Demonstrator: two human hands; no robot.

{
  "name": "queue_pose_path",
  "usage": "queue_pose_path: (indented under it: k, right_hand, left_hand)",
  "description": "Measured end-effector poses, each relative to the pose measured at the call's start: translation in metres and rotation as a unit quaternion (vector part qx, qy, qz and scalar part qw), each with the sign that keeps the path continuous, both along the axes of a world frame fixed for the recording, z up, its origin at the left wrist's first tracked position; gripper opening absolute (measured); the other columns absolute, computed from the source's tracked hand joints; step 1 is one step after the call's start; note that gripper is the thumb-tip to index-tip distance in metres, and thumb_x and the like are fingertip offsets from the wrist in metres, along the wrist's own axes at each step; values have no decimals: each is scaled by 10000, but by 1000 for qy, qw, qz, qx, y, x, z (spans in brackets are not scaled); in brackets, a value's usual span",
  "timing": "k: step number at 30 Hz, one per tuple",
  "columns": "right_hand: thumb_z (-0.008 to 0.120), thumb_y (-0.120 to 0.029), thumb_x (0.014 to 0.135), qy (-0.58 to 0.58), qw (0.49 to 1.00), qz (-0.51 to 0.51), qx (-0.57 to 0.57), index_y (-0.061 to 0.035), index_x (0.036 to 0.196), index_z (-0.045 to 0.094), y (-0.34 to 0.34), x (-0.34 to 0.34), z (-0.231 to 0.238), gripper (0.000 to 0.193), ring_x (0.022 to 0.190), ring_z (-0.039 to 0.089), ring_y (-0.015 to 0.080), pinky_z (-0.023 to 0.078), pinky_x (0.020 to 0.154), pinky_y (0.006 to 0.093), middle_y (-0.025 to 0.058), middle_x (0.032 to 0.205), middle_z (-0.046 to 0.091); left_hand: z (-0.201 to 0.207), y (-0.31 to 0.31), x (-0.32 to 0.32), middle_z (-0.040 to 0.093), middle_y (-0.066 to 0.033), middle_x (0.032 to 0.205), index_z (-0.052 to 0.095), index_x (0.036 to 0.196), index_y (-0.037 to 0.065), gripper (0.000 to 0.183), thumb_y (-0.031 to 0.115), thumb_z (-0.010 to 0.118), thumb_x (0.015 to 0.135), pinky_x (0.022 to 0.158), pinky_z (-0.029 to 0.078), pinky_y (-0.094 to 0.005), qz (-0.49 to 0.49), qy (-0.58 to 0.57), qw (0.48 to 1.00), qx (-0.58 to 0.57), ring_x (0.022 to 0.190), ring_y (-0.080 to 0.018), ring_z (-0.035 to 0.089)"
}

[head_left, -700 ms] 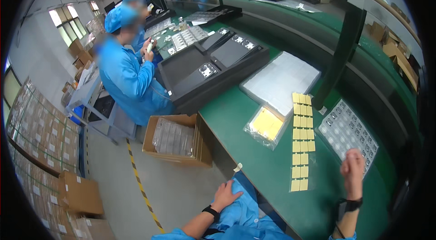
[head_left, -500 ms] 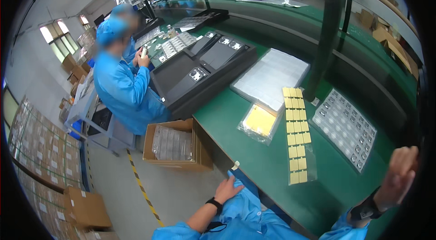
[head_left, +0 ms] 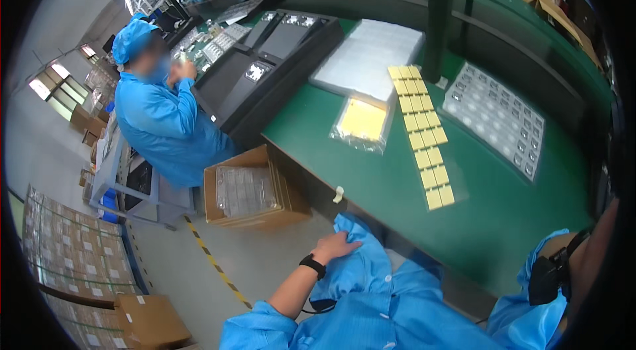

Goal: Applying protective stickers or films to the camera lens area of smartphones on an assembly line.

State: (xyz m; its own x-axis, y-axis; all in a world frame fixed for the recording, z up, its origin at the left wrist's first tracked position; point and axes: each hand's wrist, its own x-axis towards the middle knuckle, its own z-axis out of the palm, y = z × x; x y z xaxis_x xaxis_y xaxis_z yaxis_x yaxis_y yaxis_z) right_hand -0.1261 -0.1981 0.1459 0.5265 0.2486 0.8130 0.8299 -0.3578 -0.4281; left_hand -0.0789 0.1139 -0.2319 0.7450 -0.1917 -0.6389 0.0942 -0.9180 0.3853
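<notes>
My left hand (head_left: 335, 246) lies on the blue cloth of my smock (head_left: 363, 244), its fingers stretched over a fold, with nothing seen in it. At the right rim my right hand (head_left: 601, 241) is raised close to the camera; its fingers are cut off and dark, so I cannot tell what they do. A strip of yellow square pads (head_left: 424, 138) on clear film lies across the green bench (head_left: 318, 151). Right of it sits a clear plastic tray (head_left: 493, 118) with small round parts in its pockets. Left of it is a clear bag (head_left: 361, 121) with a yellow stack inside.
A stack of white translucent trays (head_left: 371, 58) lies farther back, beside a black partitioned case (head_left: 265, 72). A carton (head_left: 285, 201) with clear trays stands left of the bench. Beyond is a co-worker in blue (head_left: 159, 111). A dark post (head_left: 438, 19) rises behind the pads.
My right hand has gone from above the bench's right side to the picture's right rim, nearer the camera. The view has shifted, moving bench things up and left. My left hand stays on the smock.
</notes>
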Motion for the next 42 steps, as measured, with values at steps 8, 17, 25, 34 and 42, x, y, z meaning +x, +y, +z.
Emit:
queue_pose_path:
  k: [8, 17, 25, 34, 42]
  right_hand:
    - [625, -189, 902, -231, 970, -32, -74, -124, 1158, 587, -26, 10, 50, 267, 694, 533, 185, 436, 704, 383, 16, 800, 579]
    - [619, -165, 898, -331, 922, -126, -156, -147, 1167, 578, -84, -10, 89, 273, 655, 522, 188, 440, 686, 396, 29, 806, 579]
    - [613, -144, 895, -228, 955, -115, -154, -167, 1175, 571, -122, 18, 59, 284, 620, 512, 192, 445, 669, 409, 41, 810, 579]
    - [586, -366, 902, -206, 971, -80, 89, 49, 1228, 428, -97, 9, -14, 552, 486, 382, 89, 349, 619, 293, 6, 602, 489]
    - [553, 11, 859, 211, 962, -124, 120, -11, 1319, 447, -93, 88, -188, 473, 566, 451, 80, 376, 561, 229, 8, 612, 481]
  left_hand:
    - [-34, -7, -54, 675, -185, 979, 675, 985, 37, 293, 273, 560, 853, 781, 502, -457, -104, -36, 992, 66, 941, -378, 626]
    - [-43, 50, -104, 685, -191, 969, 625, 1112, -8, 453, 357, 607, 844, 798, 495, -439, -44, -14, 982, -181, 880, -319, 641]
    - [-9, -7, -31, 557, -263, 1261, 533, 1256, -49, 655, 456, 595, 843, 1023, 376, -414, -18, 7, 985, -172, 1202, -356, 507]
    - [-15, -34, -65, 612, -259, 1144, 610, 1123, -34, 573, 463, 573, 840, 967, 429, -418, -62, -61, 985, -147, 1112, -355, 563]
    - [60, -73, -106, 615, -234, 708, 631, 802, -35, 440, 402, 583, 820, 599, 468, -489, -7, -194, 968, -160, 656, -369, 610]
